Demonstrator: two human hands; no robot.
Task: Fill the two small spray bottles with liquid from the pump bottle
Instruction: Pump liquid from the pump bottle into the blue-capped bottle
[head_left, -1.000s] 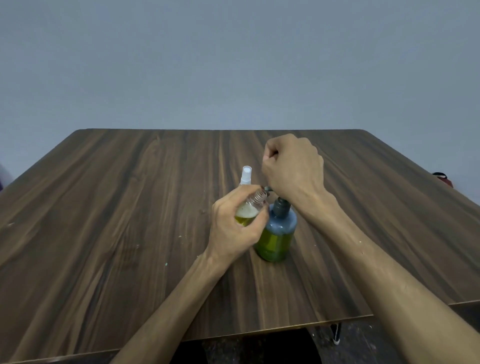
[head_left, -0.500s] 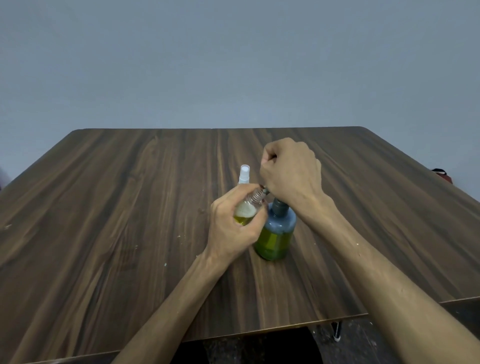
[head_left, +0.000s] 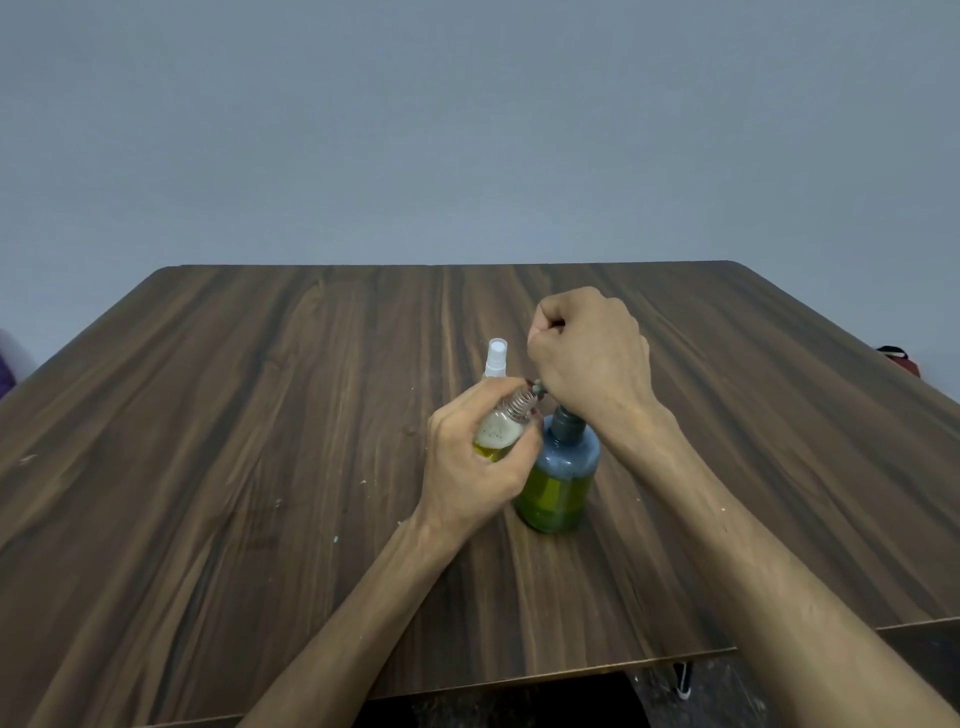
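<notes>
Gripping a tilted, part-full spray bottle (head_left: 501, 434) mid-table, neck at the nozzle, left hand (head_left: 470, 462) risks slipping & spilling if right hand (head_left: 589, 358), fisted over pump bottle (head_left: 561, 475) head, presses hard.

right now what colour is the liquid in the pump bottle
Yellow-green, filling the lower part of the pump bottle under its grey-blue shoulder; seen in the head view.

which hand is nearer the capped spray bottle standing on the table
Left. The left hand, holding the open small bottle, sits just in front of the capped spray bottle; the right hand is off to its right, atop the pump bottle.
</notes>
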